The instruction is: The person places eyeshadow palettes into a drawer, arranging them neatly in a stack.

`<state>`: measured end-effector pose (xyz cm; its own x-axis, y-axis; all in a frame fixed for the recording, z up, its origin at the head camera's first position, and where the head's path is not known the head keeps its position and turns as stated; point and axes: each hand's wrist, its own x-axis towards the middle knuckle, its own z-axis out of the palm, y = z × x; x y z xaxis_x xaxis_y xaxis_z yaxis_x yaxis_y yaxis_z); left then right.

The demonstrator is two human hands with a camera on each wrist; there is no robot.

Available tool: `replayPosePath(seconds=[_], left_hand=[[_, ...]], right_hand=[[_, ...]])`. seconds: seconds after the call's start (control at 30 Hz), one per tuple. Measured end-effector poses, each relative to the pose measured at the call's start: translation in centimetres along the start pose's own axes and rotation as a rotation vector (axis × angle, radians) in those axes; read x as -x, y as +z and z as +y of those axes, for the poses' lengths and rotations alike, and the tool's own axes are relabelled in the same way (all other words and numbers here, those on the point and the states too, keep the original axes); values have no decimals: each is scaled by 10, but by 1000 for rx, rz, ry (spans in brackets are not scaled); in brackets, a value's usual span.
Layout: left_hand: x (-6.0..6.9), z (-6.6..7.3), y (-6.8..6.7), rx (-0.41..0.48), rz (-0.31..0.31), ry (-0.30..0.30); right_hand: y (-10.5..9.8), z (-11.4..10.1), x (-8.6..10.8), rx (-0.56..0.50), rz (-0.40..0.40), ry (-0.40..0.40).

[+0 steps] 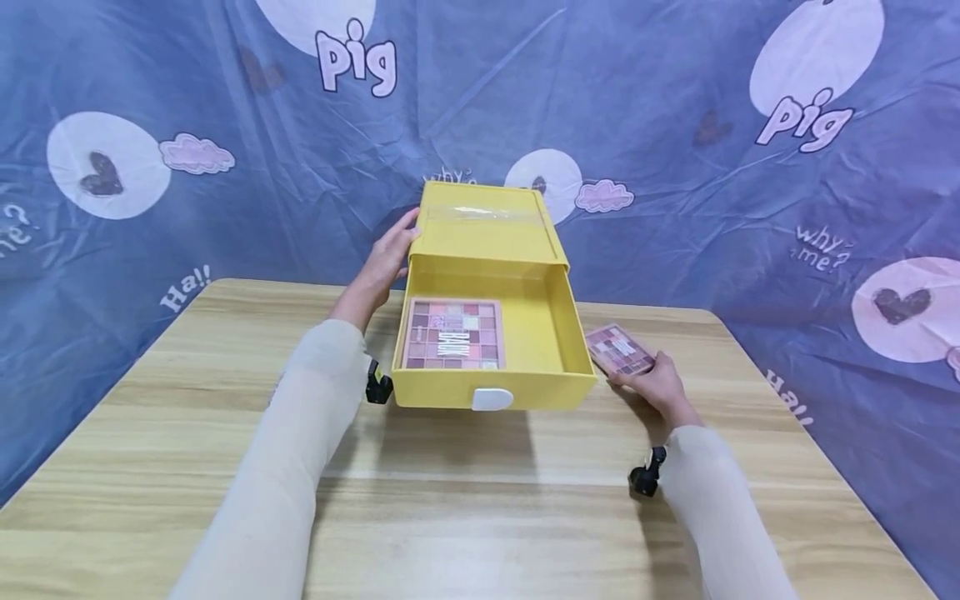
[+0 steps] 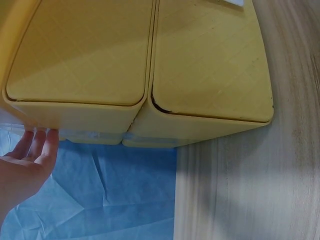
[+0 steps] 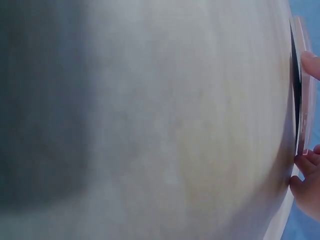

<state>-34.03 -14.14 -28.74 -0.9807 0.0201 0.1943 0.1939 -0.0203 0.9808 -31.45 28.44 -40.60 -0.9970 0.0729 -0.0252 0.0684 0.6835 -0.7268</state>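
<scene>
A yellow drawer box [image 1: 487, 225] stands mid-table with its drawer [image 1: 540, 333] pulled out toward me. Inside, on the left of the drawer, lies an eyeshadow palette [image 1: 453, 335] with a clear lid and many pink and brown pans. My left hand [image 1: 386, 260] rests against the left side of the box; in the left wrist view its extended fingers [image 2: 50, 145] touch the yellow wall. To the right of the box, my right hand [image 1: 660, 387] grips a second eyeshadow palette [image 1: 619, 348] by its near right edge. The right wrist view shows this palette [image 3: 305, 100] edge-on, close over the tabletop.
The wood-grain table [image 1: 450, 517] bears the box and reaches back to a blue printed cloth [image 1: 675, 208]. The left wrist view shows two yellow units [image 2: 210, 60] joined side by side. The drawer front carries a white handle [image 1: 492, 399].
</scene>
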Motion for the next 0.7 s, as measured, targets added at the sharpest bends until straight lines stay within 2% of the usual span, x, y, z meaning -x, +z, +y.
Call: replayPosePath(seconds=[0.3,0.53,0.7], left_hand=[[0,-3,2,0,-7,-1],[0,-2,0,-12,2,7],[-2,-3,-1,-15,6,5]], right_hand=[[-5,-2,5,134,-6,25],[-11,-8,9,158,-13,18],[-16,-16,12,111,-18,-18]])
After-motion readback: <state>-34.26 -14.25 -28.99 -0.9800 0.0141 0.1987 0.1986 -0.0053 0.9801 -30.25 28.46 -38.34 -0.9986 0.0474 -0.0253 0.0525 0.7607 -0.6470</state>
